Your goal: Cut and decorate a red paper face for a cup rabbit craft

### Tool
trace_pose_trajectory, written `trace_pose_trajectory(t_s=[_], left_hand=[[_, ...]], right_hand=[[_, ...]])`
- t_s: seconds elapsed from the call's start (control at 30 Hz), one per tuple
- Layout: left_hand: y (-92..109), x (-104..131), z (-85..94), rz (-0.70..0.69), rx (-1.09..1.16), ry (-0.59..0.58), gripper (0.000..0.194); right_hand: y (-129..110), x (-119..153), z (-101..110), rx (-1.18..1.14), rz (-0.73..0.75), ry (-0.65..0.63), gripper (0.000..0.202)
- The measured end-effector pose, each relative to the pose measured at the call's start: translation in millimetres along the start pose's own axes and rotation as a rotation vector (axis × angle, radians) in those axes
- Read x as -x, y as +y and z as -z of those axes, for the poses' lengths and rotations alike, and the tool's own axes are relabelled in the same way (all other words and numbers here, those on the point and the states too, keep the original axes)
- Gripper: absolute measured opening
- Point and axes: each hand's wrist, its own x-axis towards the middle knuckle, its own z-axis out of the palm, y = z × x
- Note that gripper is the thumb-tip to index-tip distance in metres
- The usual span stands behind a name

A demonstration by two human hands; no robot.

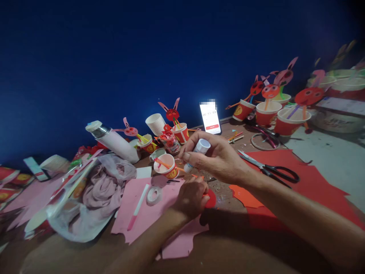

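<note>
My right hand (218, 154) is wrapped round a white glue stick (203, 146), raised above the table and tilted, with its pale blue end up. Lower and to the left, my left hand (192, 195) rests on the table with its fingers curled in at the edge of a red paper disc (211, 199). Part of the disc is hidden under the fingers. Just beyond my left hand stands a red paper cup (170, 173) with orange strips sticking out. Pink paper (168, 194) lies beneath my left forearm, bearing a roll of tape (154, 195) and a white-and-pink marker (138, 207).
Black-handled scissors (273, 171) lie on red paper (310, 179) at the right. A lit phone (210, 116) leans against the blue wall. Rabbit-faced cups (268, 112) line the back. A white thermos (116, 144) and a plastic bag (82, 224) are at the left.
</note>
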Motion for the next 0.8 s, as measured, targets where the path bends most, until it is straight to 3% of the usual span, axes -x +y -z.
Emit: trace_pose_trajectory(t_s=[0.23, 0.47, 0.8], left_hand=[[5.3, 3.5, 3.5, 0.034, 0.068, 0.024, 0.011], [-6.4, 6.2, 15.5, 0.031, 0.107, 0.112, 0.01], [-3.5, 8.3, -6.4, -0.014, 0.139, 0.157, 0.005]], right_hand=[[-0.9, 0.8, -1.4, 0.009, -0.01, -0.005, 0.009], [2.6, 0.3, -3.6, 0.046, 0.004, -0.007, 0.007], [5.5, 1.1, -4.1, 0.002, -0.042, -0.032, 0.009]])
